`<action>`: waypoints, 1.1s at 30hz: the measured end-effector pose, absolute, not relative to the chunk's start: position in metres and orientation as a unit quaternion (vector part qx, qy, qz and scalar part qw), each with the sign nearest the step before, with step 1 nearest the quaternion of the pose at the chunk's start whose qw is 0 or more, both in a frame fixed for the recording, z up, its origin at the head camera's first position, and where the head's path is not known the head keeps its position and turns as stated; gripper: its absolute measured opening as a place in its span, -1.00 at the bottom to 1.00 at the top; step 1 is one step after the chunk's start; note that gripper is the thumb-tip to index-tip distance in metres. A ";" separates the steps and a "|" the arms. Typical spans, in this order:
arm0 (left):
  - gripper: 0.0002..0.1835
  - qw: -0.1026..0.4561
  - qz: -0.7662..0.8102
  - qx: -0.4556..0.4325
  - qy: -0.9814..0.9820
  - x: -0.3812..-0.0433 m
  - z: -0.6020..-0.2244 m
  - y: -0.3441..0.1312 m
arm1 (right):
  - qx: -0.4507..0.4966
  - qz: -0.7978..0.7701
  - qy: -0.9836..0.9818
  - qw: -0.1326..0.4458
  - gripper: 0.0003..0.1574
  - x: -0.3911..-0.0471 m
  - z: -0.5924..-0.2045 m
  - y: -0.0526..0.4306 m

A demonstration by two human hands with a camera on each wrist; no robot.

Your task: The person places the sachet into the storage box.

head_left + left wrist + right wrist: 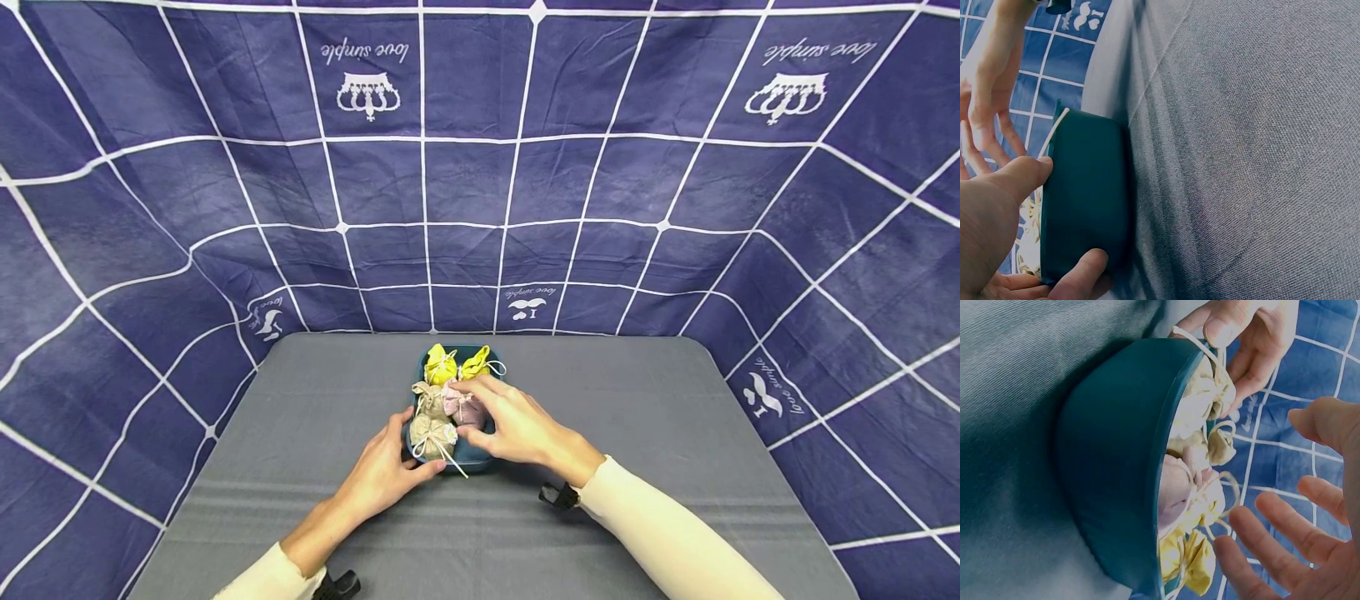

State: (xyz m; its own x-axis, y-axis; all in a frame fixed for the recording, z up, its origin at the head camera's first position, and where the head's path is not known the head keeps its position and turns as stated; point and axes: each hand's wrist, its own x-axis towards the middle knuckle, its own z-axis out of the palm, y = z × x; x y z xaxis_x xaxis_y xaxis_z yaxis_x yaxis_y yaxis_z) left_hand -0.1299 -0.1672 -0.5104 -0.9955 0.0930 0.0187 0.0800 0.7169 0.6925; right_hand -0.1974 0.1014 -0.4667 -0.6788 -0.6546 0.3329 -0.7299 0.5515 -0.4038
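Observation:
A teal plastic bin (474, 458) stands on the grey table, filled with small drawstring pouches. Two yellow pouches (440, 367) lie at its far end, beige ones (432, 439) along the left and a pink pouch (469, 412) toward the right. My left hand (378, 471) holds the bin's near left corner, thumb at the rim and fingers against the outer wall (1085, 200). Just over the pink pouch hovers my right hand (522, 425), fingers spread and apart from the pouches in the right wrist view. White cords (1194, 339) hang over the rim.
Grey cloth covers the table (615, 400), with creases near its front. Blue curtains (480, 183) with white grid lines rise behind it and on both sides. Black straps (558, 497) sit around both wrists.

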 end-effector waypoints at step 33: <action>0.15 0.023 0.413 0.071 0.908 -0.126 -0.513 -0.177 | 0.280 0.277 -0.912 0.112 -0.18 -0.178 -0.483 0.195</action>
